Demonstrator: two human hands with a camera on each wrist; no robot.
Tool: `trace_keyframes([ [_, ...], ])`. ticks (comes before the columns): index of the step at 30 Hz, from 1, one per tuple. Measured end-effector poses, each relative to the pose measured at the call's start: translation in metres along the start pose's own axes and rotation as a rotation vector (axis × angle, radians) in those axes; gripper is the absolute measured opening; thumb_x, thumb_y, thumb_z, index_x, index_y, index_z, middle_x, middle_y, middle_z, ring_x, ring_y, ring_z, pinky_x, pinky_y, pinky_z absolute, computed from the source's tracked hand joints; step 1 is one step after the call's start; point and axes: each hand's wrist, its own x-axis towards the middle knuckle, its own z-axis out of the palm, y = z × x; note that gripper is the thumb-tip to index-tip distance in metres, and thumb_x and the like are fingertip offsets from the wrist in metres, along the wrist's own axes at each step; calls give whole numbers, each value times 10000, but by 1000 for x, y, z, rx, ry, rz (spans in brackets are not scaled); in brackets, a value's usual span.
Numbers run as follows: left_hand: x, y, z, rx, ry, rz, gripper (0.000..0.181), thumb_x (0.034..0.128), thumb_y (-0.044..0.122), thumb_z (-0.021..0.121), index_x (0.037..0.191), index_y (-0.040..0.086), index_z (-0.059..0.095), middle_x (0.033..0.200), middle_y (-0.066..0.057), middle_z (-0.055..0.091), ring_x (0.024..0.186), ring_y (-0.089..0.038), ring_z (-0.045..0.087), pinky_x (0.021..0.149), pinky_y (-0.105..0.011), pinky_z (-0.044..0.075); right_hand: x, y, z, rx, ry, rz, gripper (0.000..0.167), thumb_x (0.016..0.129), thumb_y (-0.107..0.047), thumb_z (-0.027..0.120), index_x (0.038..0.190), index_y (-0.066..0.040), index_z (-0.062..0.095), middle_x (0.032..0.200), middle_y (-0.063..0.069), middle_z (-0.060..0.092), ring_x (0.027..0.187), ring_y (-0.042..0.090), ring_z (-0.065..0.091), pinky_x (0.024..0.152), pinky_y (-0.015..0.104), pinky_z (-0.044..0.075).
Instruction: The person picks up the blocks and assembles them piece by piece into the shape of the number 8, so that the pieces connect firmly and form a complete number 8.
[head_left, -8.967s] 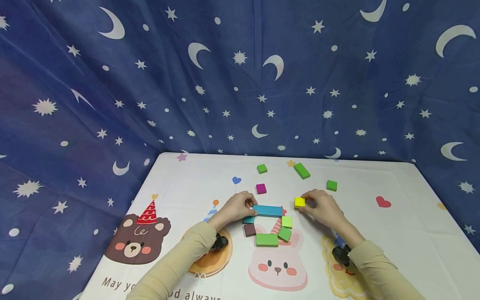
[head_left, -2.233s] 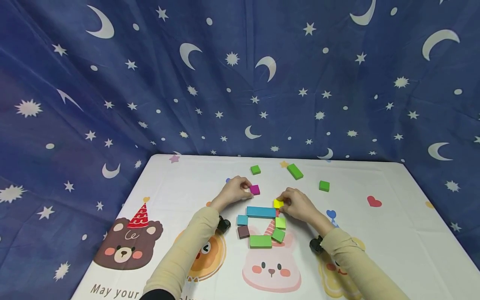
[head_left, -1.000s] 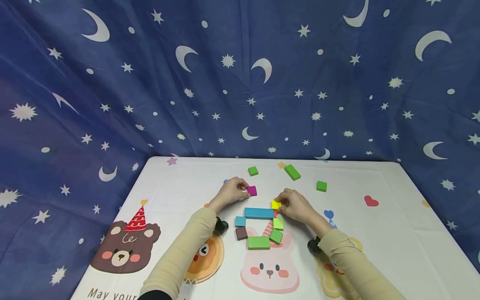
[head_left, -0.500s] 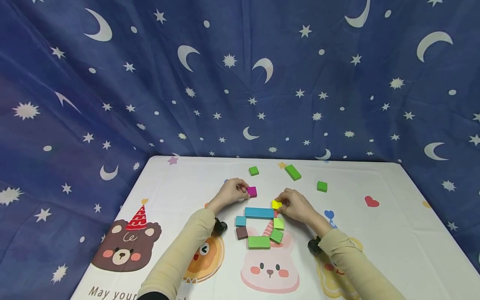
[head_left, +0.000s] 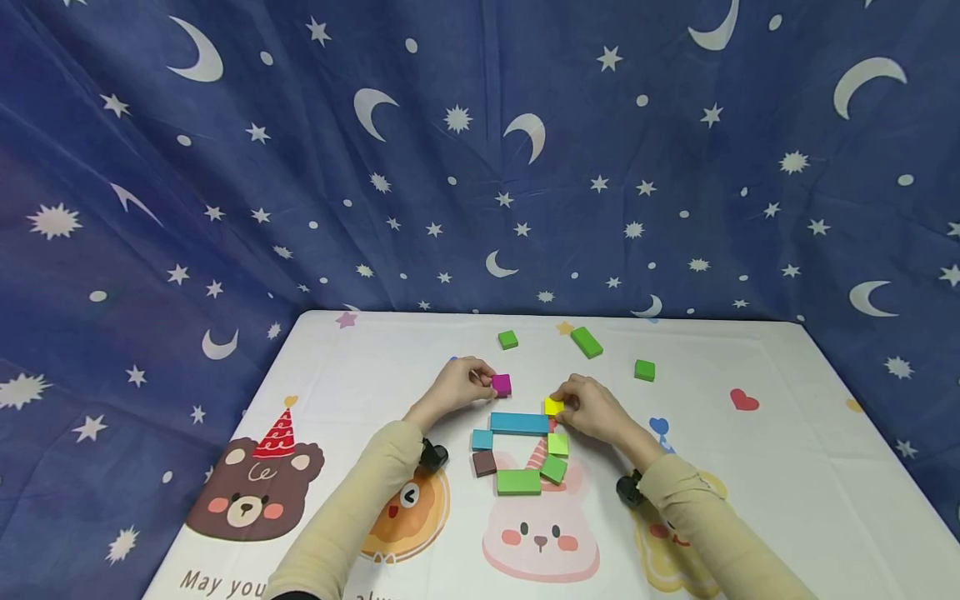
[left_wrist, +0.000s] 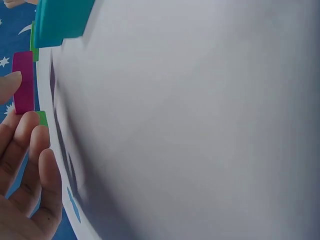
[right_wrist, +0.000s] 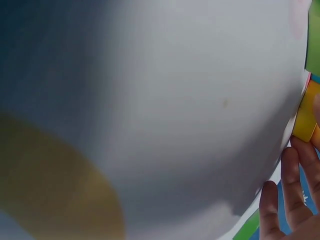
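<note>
My left hand [head_left: 459,387] pinches a magenta block [head_left: 501,385] between thumb and fingertips, behind the long blue block [head_left: 519,424]. In the left wrist view the thumb presses the face of that magenta block [left_wrist: 23,82]. My right hand [head_left: 592,410] holds a yellow block [head_left: 553,407] by the right end of the long blue block; fingertips partly cover it. A ring of blocks runs toward me from there: a small blue block [head_left: 482,440], a brown block [head_left: 484,463], a green rectangular block [head_left: 519,482], a green square block [head_left: 554,469] and a lime block [head_left: 557,445].
Farther back lie a small green block [head_left: 507,340], a green rectangular block [head_left: 587,342] and another green block [head_left: 644,370]. The white tablecloth [head_left: 772,467] has printed cartoon animals. A blue star-patterned curtain [head_left: 480,167] hangs behind the table.
Since the earliest frame, my right hand has brought the yellow block left to the blue block's end. My left hand has gone from the blue blocks to the magenta block, which has shifted slightly nearer.
</note>
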Motion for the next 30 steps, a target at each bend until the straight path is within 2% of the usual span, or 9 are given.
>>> trace_keyframes([
  [7,-7,0,-3,40,-8,7,207,765,103,776,958,55,718,802,-33,644,693,-85,534,663,-216,437,1,1,1,-5,2,-4,252,757,-76,760,1006,-80,723,843,-9,579,793,148,476,732,305,399],
  [20,-22,-4,-6,52,-34,17,223,766,91,769,976,41,713,797,-24,655,691,-75,547,656,-202,448,0,2,2,2,8,3,254,756,-75,761,1008,-79,725,851,-5,585,798,152,483,736,308,406],
  [30,-26,-8,-6,67,-42,29,215,768,97,775,965,38,710,795,-21,642,702,-63,541,665,-182,445,0,1,3,10,7,22,261,755,-64,762,1013,-77,726,839,2,574,789,156,474,720,302,395],
])
